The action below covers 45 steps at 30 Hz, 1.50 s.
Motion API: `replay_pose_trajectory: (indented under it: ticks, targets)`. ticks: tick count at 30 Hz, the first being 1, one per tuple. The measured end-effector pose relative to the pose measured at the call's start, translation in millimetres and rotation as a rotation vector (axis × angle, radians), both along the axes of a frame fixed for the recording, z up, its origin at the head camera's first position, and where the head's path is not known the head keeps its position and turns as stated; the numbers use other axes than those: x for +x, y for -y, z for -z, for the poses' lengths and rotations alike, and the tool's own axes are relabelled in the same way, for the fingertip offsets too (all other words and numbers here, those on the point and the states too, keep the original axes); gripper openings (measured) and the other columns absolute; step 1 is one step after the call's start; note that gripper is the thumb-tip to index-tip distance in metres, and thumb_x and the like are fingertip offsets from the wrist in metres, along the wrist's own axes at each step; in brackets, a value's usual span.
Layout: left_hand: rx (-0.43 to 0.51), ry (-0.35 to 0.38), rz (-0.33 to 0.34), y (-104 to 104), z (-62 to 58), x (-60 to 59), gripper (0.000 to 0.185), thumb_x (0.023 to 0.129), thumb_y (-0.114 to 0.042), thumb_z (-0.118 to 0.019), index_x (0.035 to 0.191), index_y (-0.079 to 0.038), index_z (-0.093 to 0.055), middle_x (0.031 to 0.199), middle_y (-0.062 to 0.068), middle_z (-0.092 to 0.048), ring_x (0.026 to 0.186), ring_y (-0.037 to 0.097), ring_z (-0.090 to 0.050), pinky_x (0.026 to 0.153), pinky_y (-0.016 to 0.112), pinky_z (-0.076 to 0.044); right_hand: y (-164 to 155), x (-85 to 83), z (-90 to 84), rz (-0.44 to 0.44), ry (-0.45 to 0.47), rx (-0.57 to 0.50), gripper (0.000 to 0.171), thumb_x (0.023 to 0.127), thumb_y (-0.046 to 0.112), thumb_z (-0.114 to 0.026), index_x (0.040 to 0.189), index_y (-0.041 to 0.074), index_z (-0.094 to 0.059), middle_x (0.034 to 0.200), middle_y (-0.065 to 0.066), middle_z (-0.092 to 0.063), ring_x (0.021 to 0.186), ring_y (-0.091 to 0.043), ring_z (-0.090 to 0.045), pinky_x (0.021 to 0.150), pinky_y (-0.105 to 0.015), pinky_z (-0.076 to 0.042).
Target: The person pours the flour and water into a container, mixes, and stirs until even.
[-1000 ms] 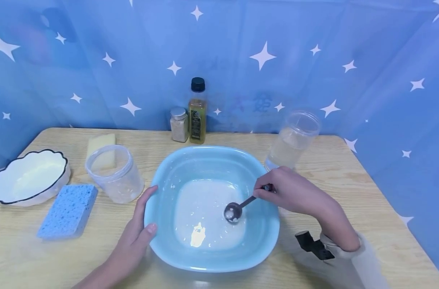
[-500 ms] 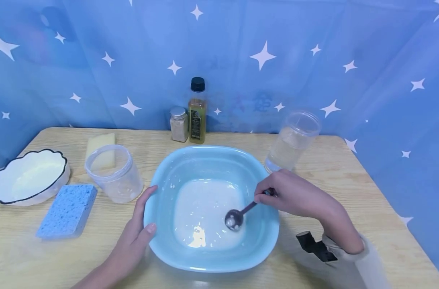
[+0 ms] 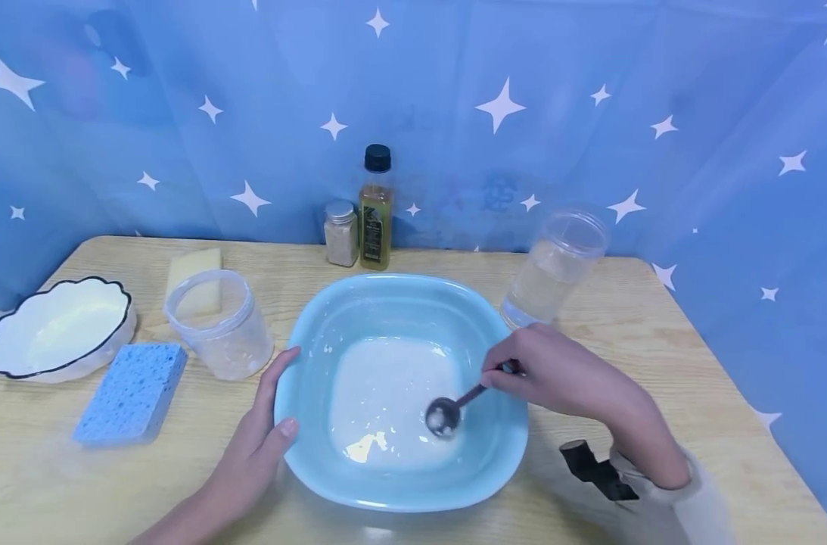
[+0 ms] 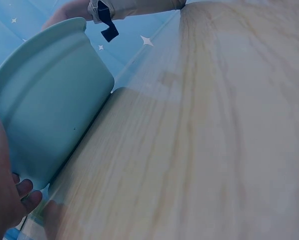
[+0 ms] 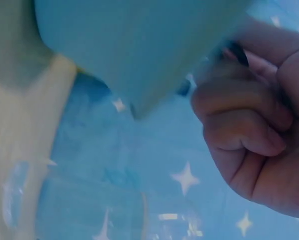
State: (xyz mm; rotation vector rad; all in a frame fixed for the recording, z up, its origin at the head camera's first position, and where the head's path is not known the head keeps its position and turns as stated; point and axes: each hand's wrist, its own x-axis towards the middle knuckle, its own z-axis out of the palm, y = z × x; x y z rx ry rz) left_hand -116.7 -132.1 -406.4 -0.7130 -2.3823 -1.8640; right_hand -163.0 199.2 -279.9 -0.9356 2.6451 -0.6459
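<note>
Spoon (image 3: 454,407), small metal one, sits w/ its bowl down in the white liquid at the bottom of the light-blue basin (image 3: 304,356), right of centre; handle slants up to the right hand (image 3: 556,371), whose fingers are curled round the handle end, pinching it. Right wrist view shows the same clenched fingers (image 5: 239,130) just beside the basin's outer wall, handle mostly hidden. Looks light & stiff, prob. slippery where wet, so the dry far end of the handle is the sensible place to hold it, as now. Left hand (image 3: 263,431) lies flat vs. the basin's left rim, fingers straight, thumb on the lip, steadying, not gripping. Basin is thin plastic, likely flexes a bit & the liquid would slosh if tipped; best held at the rim, both sides. Basin rests on the wooden table (image 3: 658,341), between the near-empty clear jar (image 3: 219,325) and the clear jar w/ water (image 3: 552,269).
</note>
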Motion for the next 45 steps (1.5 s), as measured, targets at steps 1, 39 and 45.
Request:
replay_pose_trajectory:
  ticks: [1,39,45]
  targets:
    - [-0.005,-0.001,-0.005,0,0.3,-0.4,0.063,0.094,-0.009,-0.039,0.149,-0.023,-0.011,0.15,0.008,-0.018,0.116,0.023,-0.047,0.074,0.034,-0.055,-3,0.7,-1.2,-0.018,0.016,-0.006,0.017,0.087,0.012,-0.064,0.072,0.02,-0.067,0.061,0.014,-0.053,0.05,0.0,-0.037,0.045,-0.019,-0.036]
    - [0.02,0.007,0.019,0,2.4,-2.1,0.063,0.094,-0.009,-0.039,0.149,-0.023,-0.011,0.15,0.011,-0.017,0.118,0.039,-0.042,0.077,0.032,-0.054,12,3.9,7.5,0.039,-0.004,-0.042,0.011,0.086,0.013,-0.065,0.079,0.019,-0.072,0.066,0.012,-0.058,0.05,-0.001,-0.041,0.046,-0.02,-0.038]
    - [0.041,0.018,0.033,-1,2.7,-3.4,0.064,0.094,-0.008,-0.039,0.149,-0.024,-0.01,0.15,0.012,-0.018,0.118,0.037,-0.044,0.077,0.033,-0.054,23,3.7,11.4,0.035,0.027,-0.081,0.01,0.087,0.016,-0.065,0.08,0.02,-0.072,0.063,0.012,-0.056,0.048,-0.001,-0.038,0.045,-0.019,-0.035]
